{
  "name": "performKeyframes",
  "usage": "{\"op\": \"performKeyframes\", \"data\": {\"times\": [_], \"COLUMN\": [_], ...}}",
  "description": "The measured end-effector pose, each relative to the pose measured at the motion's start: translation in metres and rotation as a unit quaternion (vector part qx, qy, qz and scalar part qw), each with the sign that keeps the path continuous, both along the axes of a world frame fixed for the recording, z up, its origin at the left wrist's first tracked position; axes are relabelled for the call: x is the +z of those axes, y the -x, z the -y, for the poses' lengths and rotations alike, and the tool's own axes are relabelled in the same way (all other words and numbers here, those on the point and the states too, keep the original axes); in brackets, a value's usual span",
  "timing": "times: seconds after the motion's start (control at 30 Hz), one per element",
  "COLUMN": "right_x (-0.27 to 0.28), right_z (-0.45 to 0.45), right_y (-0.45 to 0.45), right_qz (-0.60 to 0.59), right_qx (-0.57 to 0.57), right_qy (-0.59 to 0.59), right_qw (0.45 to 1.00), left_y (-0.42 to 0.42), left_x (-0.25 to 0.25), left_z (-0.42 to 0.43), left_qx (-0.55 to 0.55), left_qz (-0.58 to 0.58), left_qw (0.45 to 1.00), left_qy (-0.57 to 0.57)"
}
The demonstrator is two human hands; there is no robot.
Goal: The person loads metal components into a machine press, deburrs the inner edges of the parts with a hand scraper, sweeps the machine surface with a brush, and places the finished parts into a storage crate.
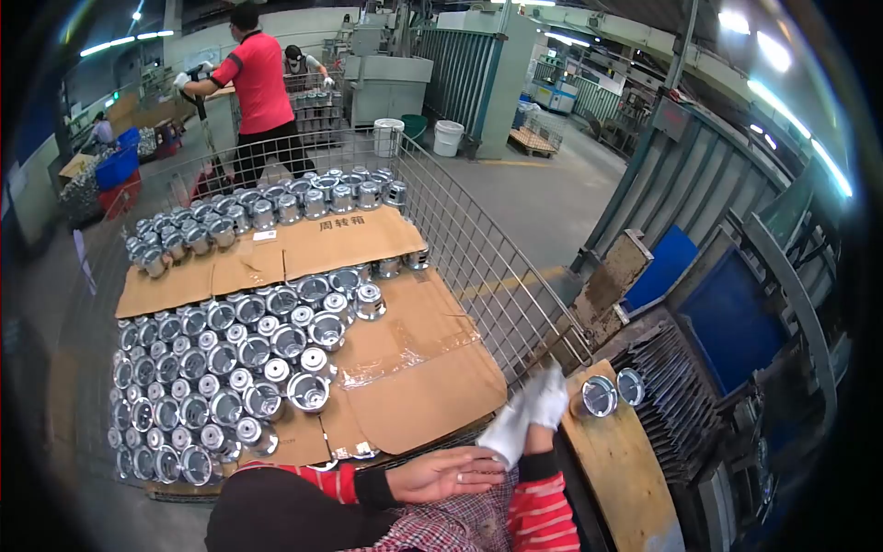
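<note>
My left hand (pixel 448 475) is bare, palm turned up, with its fingers stretched out and a ring on one finger. Its fingertips meet the lower end of a white cloth item (pixel 505 436), perhaps a glove. My right hand (pixel 549 401) wears a white glove and is closed on that item; motion blurs both. Left of my hands, rows of shiny metal cups (pixel 225 405) stand on brown cardboard (pixel 428 396) in a wire cage (pixel 497 262). Two more metal cups (pixel 599 396) (pixel 630 386) are to the right of my right hand.
A wooden board (pixel 625 469) runs along my right side, beside a stack of dark metal strips (pixel 671 396). Behind the cage, a person in a red shirt (pixel 253 87) grips a handle, and another person (pixel 299 64) stands farther back. White buckets (pixel 448 138) stand beyond the cage.
</note>
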State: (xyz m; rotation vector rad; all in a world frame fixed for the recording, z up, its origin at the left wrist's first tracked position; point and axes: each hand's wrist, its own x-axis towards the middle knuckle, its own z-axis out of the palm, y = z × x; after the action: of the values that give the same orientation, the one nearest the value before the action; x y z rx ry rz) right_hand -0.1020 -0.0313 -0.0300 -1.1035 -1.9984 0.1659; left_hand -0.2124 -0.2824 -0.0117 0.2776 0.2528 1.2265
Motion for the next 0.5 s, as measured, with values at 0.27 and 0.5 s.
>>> {"op": "performKeyframes", "data": {"times": [0.27,0.5], "right_x": [0.016,0.022], "right_z": [0.05,0.122], "right_y": [0.087,0.077], "right_qz": [0.094,0.266], "right_qx": [0.133,0.171], "right_qy": [0.132,-0.01], "right_qw": [0.978,0.949], "left_y": [0.052,0.039], "left_x": [-0.091,-0.046], "left_z": [0.036,-0.067], "left_qx": [0.196,0.359], "left_qz": [-0.033,-0.104], "left_qw": [0.946,0.914], "left_qy": [0.256,0.156]}}
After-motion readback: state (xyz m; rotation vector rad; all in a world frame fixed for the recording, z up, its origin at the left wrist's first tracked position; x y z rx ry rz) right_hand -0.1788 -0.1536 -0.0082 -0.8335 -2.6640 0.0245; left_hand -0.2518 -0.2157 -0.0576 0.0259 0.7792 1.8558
